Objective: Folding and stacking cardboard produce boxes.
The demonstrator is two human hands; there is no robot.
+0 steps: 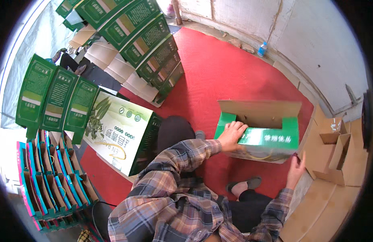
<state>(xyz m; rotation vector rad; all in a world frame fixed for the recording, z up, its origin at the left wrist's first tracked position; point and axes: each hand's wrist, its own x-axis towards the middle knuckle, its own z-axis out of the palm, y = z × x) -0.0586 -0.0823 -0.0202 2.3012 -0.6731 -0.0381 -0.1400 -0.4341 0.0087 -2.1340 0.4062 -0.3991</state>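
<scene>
In front of me a green and white carton [263, 137] sits with its top flap raised and its brown inside showing. My left hand [233, 136] is closed over the carton's left front edge, fingers on the green panel. A yellow cord handle [257, 157] hangs along the carton's near side, a little blurred. Just off the carton's near right corner is my right hand [296, 171], its fingers partly closed. Something small and dark shows at its fingertips, too small to name.
Left of me stands a larger white and green carton [118, 131]. Stacked green cartons [134, 36] rise at the far left, and open-topped boxes [53, 177] stand at the near left. Brown cardboard [319, 201] lies at right. A bottle [262, 49] is by the wall.
</scene>
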